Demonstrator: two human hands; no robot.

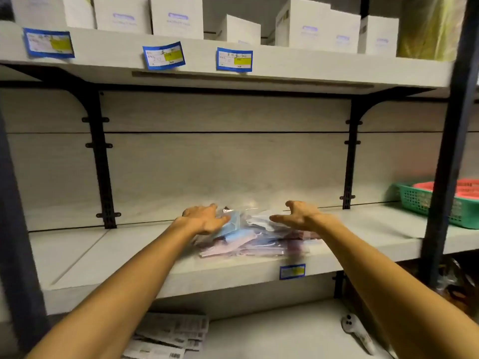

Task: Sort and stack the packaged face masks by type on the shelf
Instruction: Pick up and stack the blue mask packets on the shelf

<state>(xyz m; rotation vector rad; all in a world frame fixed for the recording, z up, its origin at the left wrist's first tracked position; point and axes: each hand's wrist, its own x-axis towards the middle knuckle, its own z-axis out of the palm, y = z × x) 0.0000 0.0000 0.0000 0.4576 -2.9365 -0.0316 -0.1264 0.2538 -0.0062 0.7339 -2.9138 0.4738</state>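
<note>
A loose pile of packaged face masks (248, 239) in clear wrappers lies on the middle shelf (103, 257), with blue, pink and white ones mixed together. My left hand (204, 218) reaches over the pile's left side, its fingers spread and lying on a blue mask pack. Over the pile's right side my right hand (298, 215) hovers with relaxed fingers and grips nothing. Both forearms stretch in from the bottom of the view.
White boxes (176, 16) line the upper shelf, with blue-edged labels (234, 59) on its front edge. A green basket (435, 203) with red ones inside stands at the right. Below lie printed sheets (171, 335) and a white handheld device (357, 332). Black brackets flank the pile.
</note>
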